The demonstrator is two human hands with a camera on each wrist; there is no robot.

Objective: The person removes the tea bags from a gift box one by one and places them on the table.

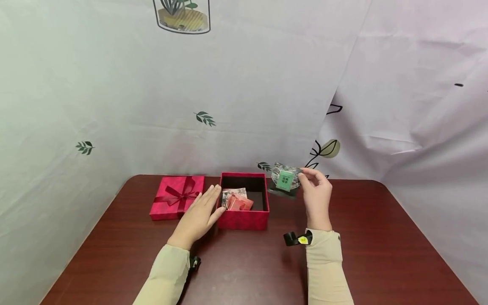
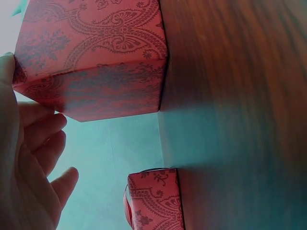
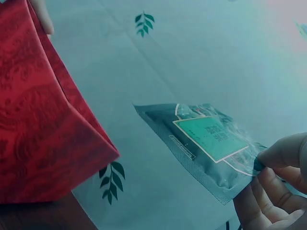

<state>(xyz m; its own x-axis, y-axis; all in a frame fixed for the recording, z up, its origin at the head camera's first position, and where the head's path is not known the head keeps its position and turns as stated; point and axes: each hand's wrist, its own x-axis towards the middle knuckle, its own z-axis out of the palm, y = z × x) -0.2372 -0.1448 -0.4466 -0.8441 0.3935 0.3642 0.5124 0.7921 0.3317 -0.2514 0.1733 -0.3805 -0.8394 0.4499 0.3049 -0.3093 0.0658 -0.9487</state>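
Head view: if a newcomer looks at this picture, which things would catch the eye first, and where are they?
The open red box likely stands out first, near the far edge of the table, with packets inside. To its right, the right hand holds up a green-labelled packet. Left of the box lies the lid with its bow, partly hidden by the left hand.

One red box [image 1: 242,220] and one lid [image 1: 165,189] are sitting near the table's [image 1: 248,271] far edge; at least two small packets [image 1: 239,204] are lying inside the box; one green-labelled packet [image 1: 284,181] is being held; two hands [image 1: 196,220] are showing.
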